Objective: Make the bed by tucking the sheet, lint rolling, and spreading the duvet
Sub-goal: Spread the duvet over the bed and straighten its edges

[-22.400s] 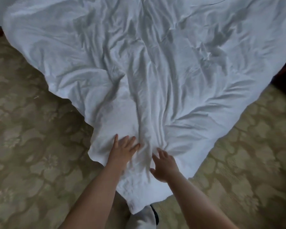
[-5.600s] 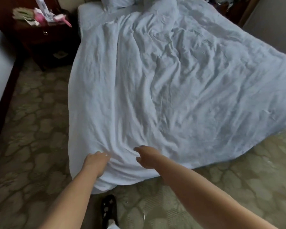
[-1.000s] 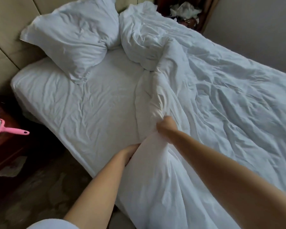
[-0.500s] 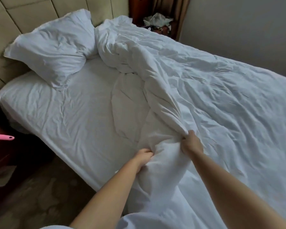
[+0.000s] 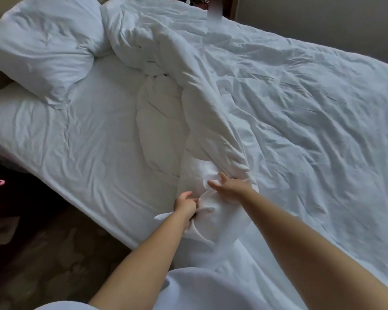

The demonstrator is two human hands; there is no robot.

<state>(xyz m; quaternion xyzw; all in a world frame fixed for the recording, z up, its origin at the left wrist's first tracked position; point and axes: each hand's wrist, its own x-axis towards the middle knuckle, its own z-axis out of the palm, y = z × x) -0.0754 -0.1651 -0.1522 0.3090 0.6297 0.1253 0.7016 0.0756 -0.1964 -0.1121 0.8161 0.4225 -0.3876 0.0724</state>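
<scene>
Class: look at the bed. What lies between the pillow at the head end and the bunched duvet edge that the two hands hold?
In the head view, a bare stretch of wrinkled sheet lies between the pillow and the duvet; nothing rests on it.

Creased matt cloth duvet [image 5: 289, 104], wrinkled sheet [image 5: 87, 142]

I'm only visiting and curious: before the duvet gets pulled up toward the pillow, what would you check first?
1. Left hand grips the duvet edge: ok.
2. Right hand grips the duvet: cannot tell, its fingers look spread.
3. Duvet lies flat: not ok, bunched mid-bed.
4. Sheet smooth: not ok, wrinkled.
5. Pillow at the head end: ok.
</scene>
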